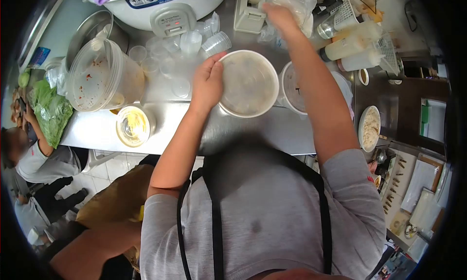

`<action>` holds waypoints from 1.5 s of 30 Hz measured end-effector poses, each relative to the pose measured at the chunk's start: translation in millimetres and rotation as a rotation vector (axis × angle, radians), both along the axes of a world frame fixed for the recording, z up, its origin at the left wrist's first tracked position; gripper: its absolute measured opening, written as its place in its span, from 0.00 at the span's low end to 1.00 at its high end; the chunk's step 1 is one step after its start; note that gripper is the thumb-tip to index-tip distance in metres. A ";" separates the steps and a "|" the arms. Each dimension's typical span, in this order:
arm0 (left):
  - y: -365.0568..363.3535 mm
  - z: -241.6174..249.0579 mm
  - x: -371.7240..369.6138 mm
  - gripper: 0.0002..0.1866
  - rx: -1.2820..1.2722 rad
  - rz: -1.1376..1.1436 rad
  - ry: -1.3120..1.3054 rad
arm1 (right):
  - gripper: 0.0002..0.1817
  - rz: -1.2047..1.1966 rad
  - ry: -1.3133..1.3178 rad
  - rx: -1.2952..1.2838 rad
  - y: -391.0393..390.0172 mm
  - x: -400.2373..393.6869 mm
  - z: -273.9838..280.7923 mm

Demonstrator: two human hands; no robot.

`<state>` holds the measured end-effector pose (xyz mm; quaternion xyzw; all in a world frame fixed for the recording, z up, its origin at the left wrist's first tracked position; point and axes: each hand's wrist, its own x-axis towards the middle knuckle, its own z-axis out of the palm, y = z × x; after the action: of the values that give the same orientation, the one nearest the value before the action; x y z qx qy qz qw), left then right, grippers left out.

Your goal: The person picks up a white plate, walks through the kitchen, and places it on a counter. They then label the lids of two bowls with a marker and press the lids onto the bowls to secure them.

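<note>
My left hand (209, 83) grips the left side of a round white takeout bowl (249, 84) with a translucent lid, thumb along its rim. What is inside shows only dimly. My right hand (282, 18) reaches to the back of the counter, between a pale tape dispenser (249, 11) and a clear plastic bag (297, 2). Its fingers are blurred, so I cannot make out whether they hold anything. A second lidded bowl (292, 90) stands right of the first, partly behind my right forearm.
Clear plastic cups (190, 42) and lids lie behind my left hand. A large plastic tub (92, 78) and a small yellow-stained container (133, 126) stand left. Squeeze bottles (348, 44) are at right. A white rice cooker (160, 7) sits behind. Other people are at left.
</note>
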<state>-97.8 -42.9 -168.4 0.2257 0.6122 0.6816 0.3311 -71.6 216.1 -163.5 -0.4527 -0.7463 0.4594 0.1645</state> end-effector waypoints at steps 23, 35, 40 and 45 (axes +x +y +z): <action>159.6 2.8 -57.0 0.25 -0.684 -0.179 0.460 | 0.10 0.344 0.297 0.055 -198.4 176.8 55.9; 138.0 16.8 -73.9 0.14 -0.534 0.086 0.756 | 0.11 0.317 0.299 0.046 -180.2 182.9 48.6; 56.6 24.3 -78.1 0.10 -0.303 0.206 0.557 | 0.11 0.380 0.238 -0.013 -186.4 195.2 29.1; 23.6 -20.8 -60.9 0.09 -0.329 0.174 0.319 | 0.13 0.421 0.116 -0.029 -188.5 207.7 1.7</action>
<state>-158.7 -19.3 -189.2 0.2199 0.7766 0.5545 0.2025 136.1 27.6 -161.9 -0.2617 -0.8071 0.5195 0.1012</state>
